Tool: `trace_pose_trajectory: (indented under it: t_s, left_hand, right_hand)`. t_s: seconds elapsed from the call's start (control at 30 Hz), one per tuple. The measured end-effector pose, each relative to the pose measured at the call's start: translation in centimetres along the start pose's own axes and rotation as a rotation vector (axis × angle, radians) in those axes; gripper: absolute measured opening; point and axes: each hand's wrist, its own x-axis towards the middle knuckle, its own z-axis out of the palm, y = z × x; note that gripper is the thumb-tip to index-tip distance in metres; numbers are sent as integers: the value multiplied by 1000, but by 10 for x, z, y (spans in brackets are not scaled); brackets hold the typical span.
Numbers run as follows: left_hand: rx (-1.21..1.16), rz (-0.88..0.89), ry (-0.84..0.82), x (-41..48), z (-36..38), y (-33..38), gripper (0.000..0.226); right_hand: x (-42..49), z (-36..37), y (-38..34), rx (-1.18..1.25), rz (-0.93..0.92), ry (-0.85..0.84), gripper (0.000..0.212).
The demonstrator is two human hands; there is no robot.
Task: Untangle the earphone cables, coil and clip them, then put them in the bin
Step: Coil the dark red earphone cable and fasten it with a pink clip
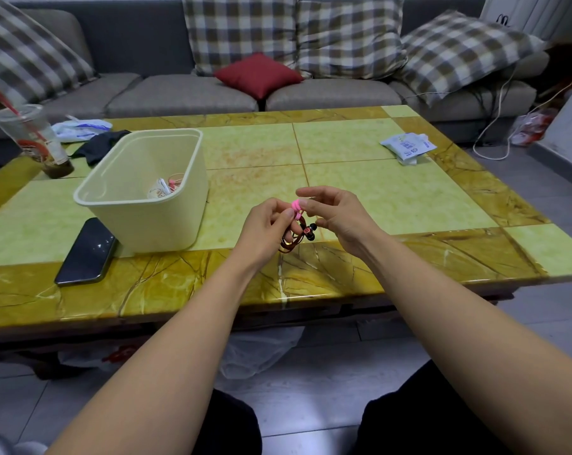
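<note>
Beside the bin (81, 196) and phone (87, 251), left hand (264, 228) fingers grip coiled earphones (309, 233), right hand (340, 221) fingers pinch pink clip (296, 205).

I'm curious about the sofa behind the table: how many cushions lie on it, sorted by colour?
Checked cushions: 4
Red cushion: 1
Total: 5

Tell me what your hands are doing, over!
Left hand holds coiled earphones. Right hand pinches pink clip on the coil. Not binned yet. Nothing between hands and bin.
</note>
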Motion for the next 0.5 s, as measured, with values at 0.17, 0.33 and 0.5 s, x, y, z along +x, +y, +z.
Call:
trace_pose_trajectory:
  t_s: [0.17, 0.33, 0.5]
  left_hand:
    - [13, -34, 16, 1, -1, -3, 20]
    - [127, -14, 21, 2, -8, -6, 25]
    - [314, -31, 174, 1, -30, -14, 20]
  right_hand:
    - [-2, 1, -4, -82, -42, -53, 3]
    - [2, 13, -7, -43, -29, -37, 8]
    - [11, 31, -12, -63, 99, -176, 21]
